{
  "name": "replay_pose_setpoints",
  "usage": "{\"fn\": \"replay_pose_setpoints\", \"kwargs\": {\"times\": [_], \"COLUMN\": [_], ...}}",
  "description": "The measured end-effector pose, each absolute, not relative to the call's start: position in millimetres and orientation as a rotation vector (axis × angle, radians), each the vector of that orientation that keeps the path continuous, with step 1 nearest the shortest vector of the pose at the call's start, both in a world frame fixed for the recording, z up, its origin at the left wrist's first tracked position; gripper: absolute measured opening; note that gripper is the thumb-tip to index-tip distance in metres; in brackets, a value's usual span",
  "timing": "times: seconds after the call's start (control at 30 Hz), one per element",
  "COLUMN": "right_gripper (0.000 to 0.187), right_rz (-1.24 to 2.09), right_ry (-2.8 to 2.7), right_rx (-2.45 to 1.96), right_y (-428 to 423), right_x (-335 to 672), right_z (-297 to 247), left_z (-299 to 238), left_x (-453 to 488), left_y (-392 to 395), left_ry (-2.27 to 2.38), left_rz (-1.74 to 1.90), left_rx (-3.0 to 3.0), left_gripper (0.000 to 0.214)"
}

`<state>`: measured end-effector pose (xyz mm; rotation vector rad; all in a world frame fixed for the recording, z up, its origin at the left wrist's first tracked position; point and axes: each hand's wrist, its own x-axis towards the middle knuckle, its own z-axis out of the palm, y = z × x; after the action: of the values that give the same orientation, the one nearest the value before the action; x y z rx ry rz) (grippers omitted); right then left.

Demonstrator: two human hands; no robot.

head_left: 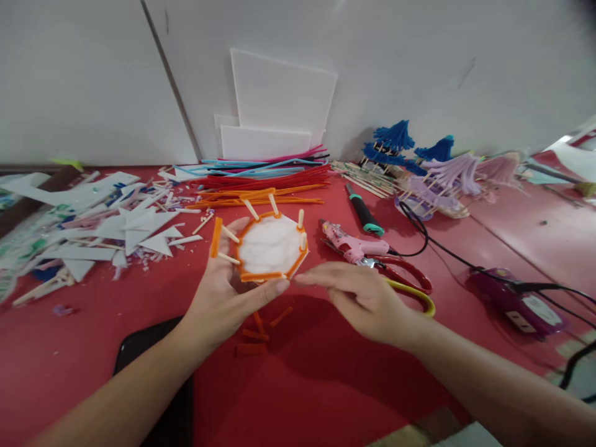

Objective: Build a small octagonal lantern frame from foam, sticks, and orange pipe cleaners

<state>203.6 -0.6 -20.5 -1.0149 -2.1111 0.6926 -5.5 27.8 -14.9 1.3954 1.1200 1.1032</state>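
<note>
1. Spanning the view: one red-topped bench (302,391), backed by a pale grey panelled wall (410,37) with one dark seam.
2. White flat rectangular sheets (284,93), three visible, leaning on the wall.
3. White many-sided panel edged in orange strip (272,245), one, bearing six visible pale sticks; held above the middle of the bench.
4. Left hand (218,295), one: clamped on the panel, thumb along its near edge.
5. Right hand (372,298), one: index finger extended at the panel's near right corner; contact or grip cannot be told.
6. Orange offcuts (251,349), four visible, on the bench below the hands.
7. Pink glue gun (354,245), one, beside one pair of red-and-yellow-handled pliers (419,293).
8. Black-and-green-handled tool (364,214), one.
9. Dark blue tiered models (393,135), two visible.
10. Jagged white scraps (139,226), many, heaped left.
</note>
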Motion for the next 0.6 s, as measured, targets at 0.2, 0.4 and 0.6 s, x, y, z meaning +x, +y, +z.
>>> {"fn": "replay_pose_setpoints", "kwargs": {"times": [0.2,0.4,0.6], "right_gripper": [0.042,0.056,0.043], "right_rz": [0.028,-0.007,-0.029], "right_ry": [-2.086,-2.272,-2.200], "right_rx": [-1.631,-1.728,-1.776], "right_y": [29.7,47.7,41.7], "right_x": [255.6,281.1,270.0], "right_z": [-31.0,-53.3,-43.0], "left_z": [-14.9,-22.9,-28.4], "left_x": [0.1,-3.1,-8.0], "left_y": [31.4,35.1,37.3], "left_ry": [1.101,1.065,1.157], "left_rz": [1.187,1.228,1.261], "left_rx": [1.287,1.204,1.231], "left_gripper": [0.068,0.076,0.072]}}
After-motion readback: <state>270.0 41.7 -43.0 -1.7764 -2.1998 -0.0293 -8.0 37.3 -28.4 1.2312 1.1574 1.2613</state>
